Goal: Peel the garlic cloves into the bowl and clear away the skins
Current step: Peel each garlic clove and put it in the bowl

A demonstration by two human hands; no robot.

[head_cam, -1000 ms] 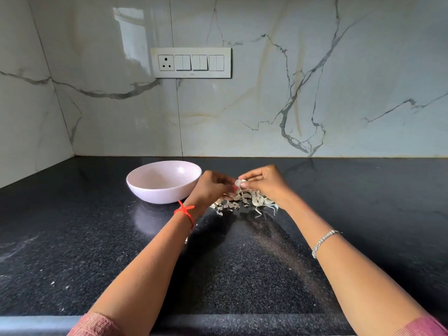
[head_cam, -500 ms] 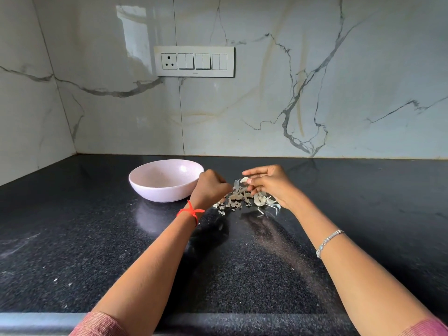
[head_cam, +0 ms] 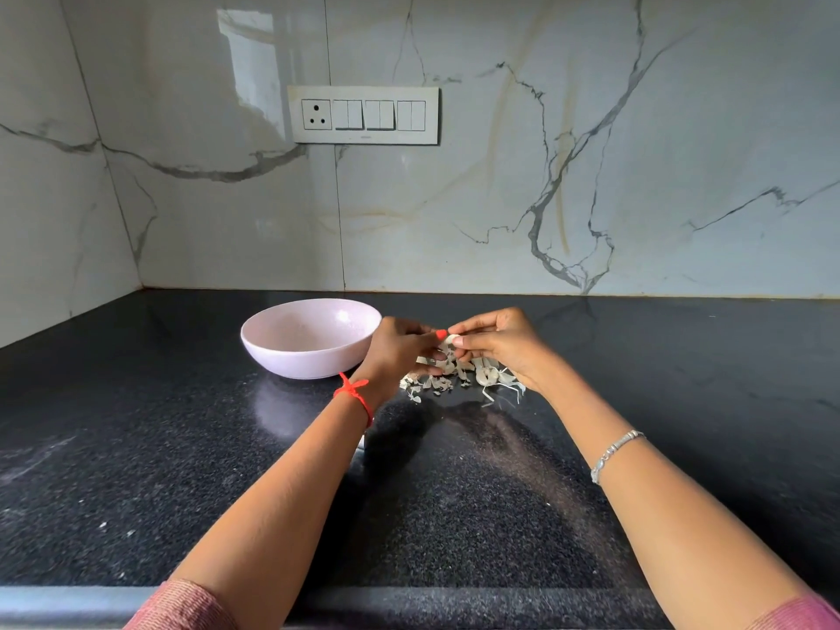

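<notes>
Two bare forearms reach forward over a black speckled counter [head_cam: 182, 447] towards a white marble wall [head_cam: 500, 197]. The left hand [head_cam: 400, 352] and right hand [head_cam: 500, 347] meet fingertip to fingertip above the middle of the counter. Between them sits a small pale garlic clove [head_cam: 452, 341], lifted off the surface. The right hand's grip is narrow, with thumb and forefinger pinching the clove. The left hand's fingers are curled, and its thumb, with a red nail, presses against the clove from the other side.

Directly beneath the hands, a loose heap of papery white garlic skins [head_cam: 459, 377] lies on the counter. A shallow pale pink bowl [head_cam: 309, 363] stands just to the left of the left hand, near the skins but apart from them.

A red thread [head_cam: 357, 395] circles the left wrist and a silver bracelet [head_cam: 613, 454] the right. A white switch panel [head_cam: 363, 115] with one socket is set in the wall above the bowl.
</notes>
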